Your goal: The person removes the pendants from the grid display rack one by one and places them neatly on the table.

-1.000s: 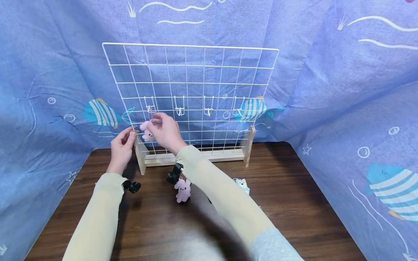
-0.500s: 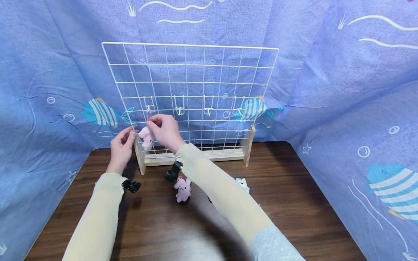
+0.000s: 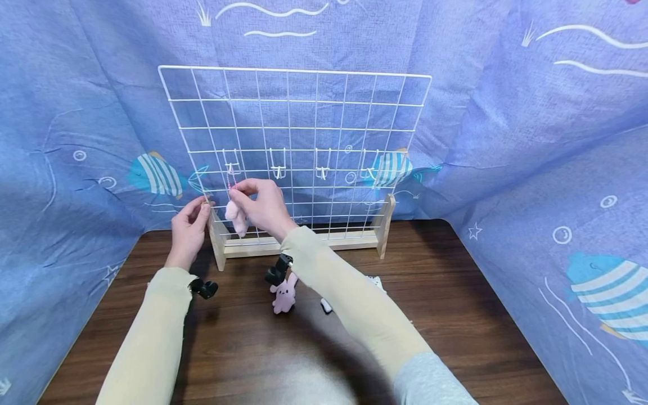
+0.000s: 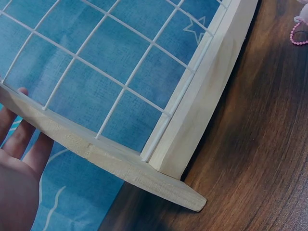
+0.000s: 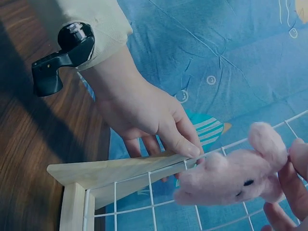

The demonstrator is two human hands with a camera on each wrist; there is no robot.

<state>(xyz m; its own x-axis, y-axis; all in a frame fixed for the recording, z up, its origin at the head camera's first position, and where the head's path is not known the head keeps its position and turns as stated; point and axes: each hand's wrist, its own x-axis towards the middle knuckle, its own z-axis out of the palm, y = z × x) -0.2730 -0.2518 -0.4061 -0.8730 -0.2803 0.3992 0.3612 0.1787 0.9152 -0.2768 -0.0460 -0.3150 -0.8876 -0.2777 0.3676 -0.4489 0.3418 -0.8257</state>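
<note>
A white wire grid rack (image 3: 304, 128) stands upright on wooden feet, with several white hooks on it. My left hand (image 3: 188, 232) grips the wooden side post (image 4: 86, 147) at the rack's left end, thumb on one face and fingers behind. My right hand (image 3: 265, 207) pinches a pink plush bunny keychain (image 5: 226, 178) by its top, just below the leftmost hook (image 3: 232, 169). Its pink bead chain (image 3: 231, 179) runs up to that hook; whether it loops fully over the prong is too small to tell. The fingers partly cover the plush.
On the dark wooden table (image 3: 243, 360) lies another pink plush bunny (image 3: 284, 296). A small white item (image 3: 326, 305) and a white plush (image 3: 376, 282) lie partly behind my right sleeve. A blue sea-print cloth (image 3: 486, 140) hangs behind and around.
The plush has dropped lower under the leftmost hook and turned, and more of its bead chain shows. My right hand has shifted slightly down and right; my left hand stays put.
</note>
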